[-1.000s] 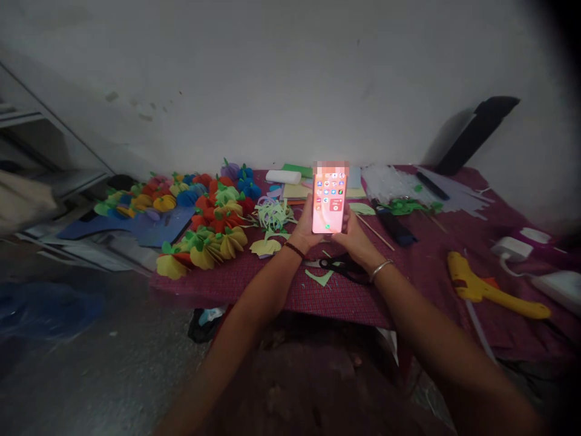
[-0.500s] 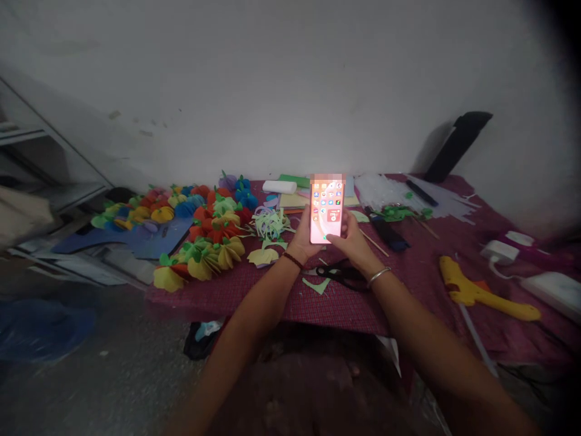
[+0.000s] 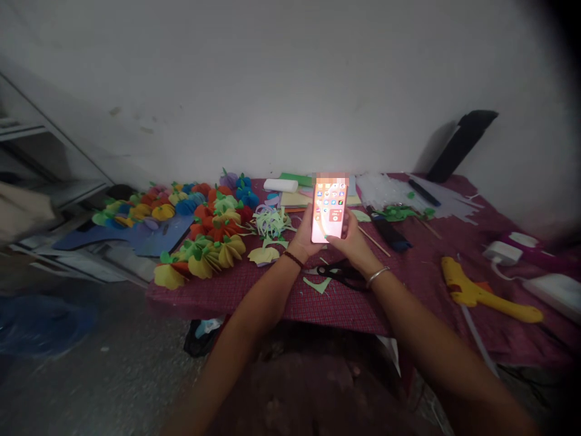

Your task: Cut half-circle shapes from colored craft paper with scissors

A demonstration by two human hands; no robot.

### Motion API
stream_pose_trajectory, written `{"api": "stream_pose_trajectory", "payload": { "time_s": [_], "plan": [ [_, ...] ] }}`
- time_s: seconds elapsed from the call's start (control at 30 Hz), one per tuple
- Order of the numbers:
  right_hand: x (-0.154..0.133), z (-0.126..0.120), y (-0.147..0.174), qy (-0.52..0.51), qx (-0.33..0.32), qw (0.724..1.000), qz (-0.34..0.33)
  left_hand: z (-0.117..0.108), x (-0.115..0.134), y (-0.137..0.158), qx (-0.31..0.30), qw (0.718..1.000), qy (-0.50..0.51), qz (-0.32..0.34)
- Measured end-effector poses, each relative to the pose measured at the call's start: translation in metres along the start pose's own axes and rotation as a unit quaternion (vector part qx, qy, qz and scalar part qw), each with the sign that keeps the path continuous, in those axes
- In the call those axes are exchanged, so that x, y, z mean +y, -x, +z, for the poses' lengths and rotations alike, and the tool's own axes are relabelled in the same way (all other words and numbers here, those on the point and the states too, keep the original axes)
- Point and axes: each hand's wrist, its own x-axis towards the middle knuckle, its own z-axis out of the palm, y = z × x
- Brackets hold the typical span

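Note:
A lit smartphone [image 3: 330, 212] showing rows of app icons is held upright above the table. My left hand [image 3: 303, 237] grips its left side, a dark red bracelet at the wrist. My right hand [image 3: 354, 239] closes round the right side, its thumb on the lower part of the screen; a silver bangle circles that wrist. Beneath my hands lie black-handled scissors [image 3: 347, 275], partly hidden by the right wrist, and a pale green paper scrap [image 3: 319, 284]. Left of my left hand sit a heap of paper strips [image 3: 271, 223] and cut yellow paper pieces [image 3: 264, 256].
Many colourful paper pumpkins [image 3: 220, 224] cover the table's left side, some on a blue board [image 3: 154, 243]. To the right are a yellow glue gun [image 3: 485, 297], a white charger [image 3: 503, 252] and clear glue sticks [image 3: 385, 189]. A black object [image 3: 460, 145] leans against the wall.
The phone and both hands sit slightly further right in the picture, and the whole view has shifted a little. The grip on the phone and the icon screen look the same.

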Motion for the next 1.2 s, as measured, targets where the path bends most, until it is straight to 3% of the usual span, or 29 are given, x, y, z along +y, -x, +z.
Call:
{"api": "stream_pose_trajectory", "payload": {
  "time_s": [0.53, 0.93, 1.2],
  "plan": [
    [-0.009, -0.004, 0.003, 0.035, -0.002, 0.999, 0.018, 0.003, 0.001, 0.004, -0.010, 0.999, -0.042, 0.012],
    [-0.012, -0.008, -0.001, -0.011, 0.005, 1.000, 0.026, 0.004, 0.001, 0.006, -0.036, 0.999, -0.029, -0.011],
    [-0.016, -0.016, -0.004, -0.002, 0.003, 1.000, 0.014, 0.008, -0.003, 0.008, 0.017, 0.998, -0.048, -0.034]
  ]
}}
